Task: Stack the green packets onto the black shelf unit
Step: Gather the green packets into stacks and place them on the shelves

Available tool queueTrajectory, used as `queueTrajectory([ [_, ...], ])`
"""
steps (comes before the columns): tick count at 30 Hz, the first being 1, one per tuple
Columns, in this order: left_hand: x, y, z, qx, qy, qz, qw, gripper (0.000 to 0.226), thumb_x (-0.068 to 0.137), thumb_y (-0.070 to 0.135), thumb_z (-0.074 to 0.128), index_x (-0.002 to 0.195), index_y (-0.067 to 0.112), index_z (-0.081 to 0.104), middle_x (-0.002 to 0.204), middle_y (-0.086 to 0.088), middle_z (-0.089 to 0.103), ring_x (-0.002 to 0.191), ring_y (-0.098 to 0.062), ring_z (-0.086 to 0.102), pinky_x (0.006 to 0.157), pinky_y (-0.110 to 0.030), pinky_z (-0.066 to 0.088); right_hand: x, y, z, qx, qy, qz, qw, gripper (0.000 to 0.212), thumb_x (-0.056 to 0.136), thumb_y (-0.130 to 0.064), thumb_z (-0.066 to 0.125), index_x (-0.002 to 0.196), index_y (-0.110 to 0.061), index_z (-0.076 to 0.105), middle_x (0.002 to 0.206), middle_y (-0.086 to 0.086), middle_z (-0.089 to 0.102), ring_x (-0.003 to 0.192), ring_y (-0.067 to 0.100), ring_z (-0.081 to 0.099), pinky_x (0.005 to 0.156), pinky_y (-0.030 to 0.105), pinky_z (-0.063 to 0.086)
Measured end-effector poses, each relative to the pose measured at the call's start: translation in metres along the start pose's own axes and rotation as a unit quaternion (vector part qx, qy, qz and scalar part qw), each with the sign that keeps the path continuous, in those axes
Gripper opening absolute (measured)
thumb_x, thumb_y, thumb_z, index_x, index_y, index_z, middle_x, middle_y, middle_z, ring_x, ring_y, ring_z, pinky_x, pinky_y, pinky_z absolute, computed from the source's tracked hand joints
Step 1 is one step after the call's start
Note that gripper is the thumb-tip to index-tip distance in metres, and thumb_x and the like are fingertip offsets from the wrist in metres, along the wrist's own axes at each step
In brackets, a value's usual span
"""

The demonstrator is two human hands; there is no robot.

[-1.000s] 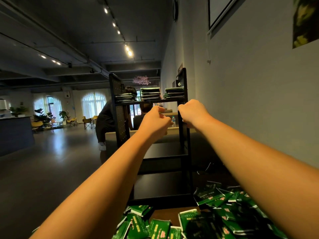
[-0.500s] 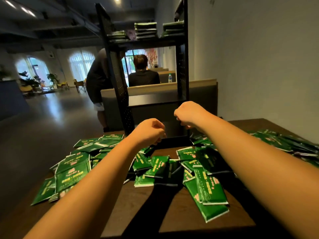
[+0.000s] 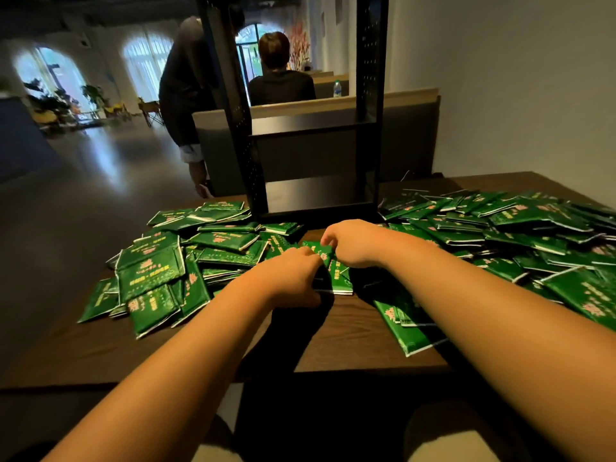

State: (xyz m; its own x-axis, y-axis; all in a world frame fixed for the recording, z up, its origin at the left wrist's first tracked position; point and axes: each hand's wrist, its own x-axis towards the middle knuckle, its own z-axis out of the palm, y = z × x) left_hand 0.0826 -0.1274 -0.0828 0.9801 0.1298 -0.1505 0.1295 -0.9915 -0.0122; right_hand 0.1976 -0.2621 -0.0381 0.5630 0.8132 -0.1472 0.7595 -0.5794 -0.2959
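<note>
1. Head view, the hands: a second ago both are raised at the top tier of the black shelf unit [image 3: 247,161], fists closed and empty. Half a second ago they are lower, over the worktop [image 3: 350,345], holding nothing. Now they have dropped into the middle of the spread, just near of the unit's foot.
2. The right hand [image 3: 351,243] has its grip clamped. Thumb and fingertips pinch the far edge of a green packet [image 3: 320,252], which sits tipped up slightly above its neighbours.
3. The left hand [image 3: 293,278] curls its fingers against the near-left side of the same packet. Its grip looks closed on it too, though the fingertips are hidden behind the knuckles.
4. The rest of the stock lies loose on the worktop. There is a left heap [image 3: 156,271] and a larger right heap [image 3: 500,228], one on each side of the hands, with overlapping packets at all angles.
5. The camera has tipped down with the hands. The top tier and the three small stacks seen there earlier are now out of frame, and only the middle and bottom tiers show.
6. My reading is that one delivery to the top tier is finished and the next pick-up has begun. With so many packets off the shelf, the task looks far from done.
7. The next move likely calls for lifting this packet clear of those under it, then carrying it far and up to a tier.
8. Beyond the unit are a seated person [image 3: 278,81], a standing person [image 3: 183,91] and a bottle [image 3: 337,89]. All are well apart from the work.
</note>
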Motion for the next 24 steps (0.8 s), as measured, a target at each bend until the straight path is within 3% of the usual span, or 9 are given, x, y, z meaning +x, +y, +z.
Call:
queueTrajectory([
  [6,-0.001,0.005,0.014,0.098,0.105,0.038,0.989,0.027,0.100,0.028,0.055,0.121,0.013,0.063,0.115,-0.008,0.066,0.107,-0.033,0.064,0.083,-0.047,0.058,0.016,0.006,0.015,-0.090,-0.036,-0.013,0.995,0.057,0.101,-0.002,0.050,0.156,-0.018,0.054,0.158,0.010,0.056,0.143,0.033,0.053,0.115,0.040,0.044],
  [8,-0.002,0.003,0.019,0.102,0.135,0.046,0.984,0.026,0.101,0.026,0.052,0.119,0.012,0.064,0.112,-0.007,0.067,0.103,-0.033,0.065,0.079,-0.047,0.058,0.020,0.011,0.016,-0.094,-0.039,-0.020,0.995,0.063,0.100,-0.001,0.050,0.158,-0.024,0.052,0.160,0.009,0.053,0.144,0.032,0.051,0.117,0.041,0.043],
  [11,-0.003,-0.002,0.025,0.079,0.184,0.036,0.979,0.033,0.101,0.030,0.047,0.124,0.013,0.063,0.110,-0.006,0.068,0.100,-0.032,0.066,0.066,-0.040,0.046,0.019,0.019,0.011,-0.085,-0.070,-0.038,0.993,0.072,0.096,0.002,0.048,0.159,-0.032,0.049,0.163,0.005,0.049,0.146,0.029,0.049,0.119,0.042,0.042],
  [15,-0.012,-0.007,0.014,-0.046,0.252,-0.004,0.967,0.037,0.096,0.036,0.042,0.119,0.024,0.069,0.108,-0.002,0.072,0.101,-0.030,0.068,0.076,-0.043,0.057,0.008,0.026,-0.001,-0.035,-0.094,-0.074,0.992,0.081,0.092,0.004,0.050,0.155,-0.046,0.048,0.151,-0.003,0.061,0.124,0.022,0.063,0.096,0.033,0.051],
  [17,-0.011,-0.013,0.009,-0.113,0.283,-0.039,0.952,0.028,0.097,0.032,0.052,0.119,0.028,0.070,0.111,0.003,0.074,0.103,-0.025,0.068,0.081,-0.044,0.058,0.005,0.031,-0.002,0.014,-0.091,-0.085,0.992,0.073,0.093,0.001,0.056,0.140,-0.055,0.049,0.119,-0.005,0.073,0.094,0.017,0.070,0.076,0.028,0.057],
  [18,-0.011,-0.016,0.007,-0.143,0.305,-0.049,0.940,0.028,0.098,0.030,0.056,0.122,0.030,0.071,0.113,0.006,0.075,0.105,-0.021,0.068,0.083,-0.042,0.058,0.006,0.033,0.000,0.041,-0.074,-0.090,0.992,0.063,0.093,-0.003,0.063,0.133,-0.052,0.053,0.106,-0.007,0.073,0.088,0.015,0.070,0.073,0.028,0.056],
  [20,-0.009,-0.020,0.005,-0.214,0.335,-0.049,0.916,0.028,0.100,0.026,0.062,0.124,0.029,0.074,0.109,0.013,0.076,0.102,-0.011,0.069,0.084,-0.033,0.055,0.010,0.034,0.006,0.107,-0.003,-0.090,0.990,0.041,0.091,-0.019,0.080,0.124,-0.040,0.065,0.106,-0.010,0.074,0.098,0.012,0.070,0.084,0.031,0.055],
  [22,-0.009,-0.021,0.002,-0.292,0.345,-0.047,0.891,0.025,0.102,0.022,0.065,0.125,0.027,0.075,0.106,0.019,0.074,0.100,0.002,0.067,0.083,-0.017,0.050,0.014,0.031,0.011,0.150,0.077,-0.082,0.982,0.028,0.090,-0.028,0.083,0.114,-0.036,0.070,0.106,-0.011,0.075,0.100,0.011,0.070,0.086,0.033,0.054],
  [24,-0.016,-0.023,-0.002,-0.334,0.354,-0.051,0.872,0.029,0.104,0.021,0.066,0.132,0.024,0.073,0.115,0.017,0.074,0.108,0.007,0.064,0.088,-0.010,0.047,0.013,0.026,0.012,0.156,0.126,-0.070,0.977,0.023,0.093,-0.029,0.079,0.114,-0.033,0.072,0.105,-0.009,0.074,0.098,0.014,0.069,0.079,0.032,0.052],
])
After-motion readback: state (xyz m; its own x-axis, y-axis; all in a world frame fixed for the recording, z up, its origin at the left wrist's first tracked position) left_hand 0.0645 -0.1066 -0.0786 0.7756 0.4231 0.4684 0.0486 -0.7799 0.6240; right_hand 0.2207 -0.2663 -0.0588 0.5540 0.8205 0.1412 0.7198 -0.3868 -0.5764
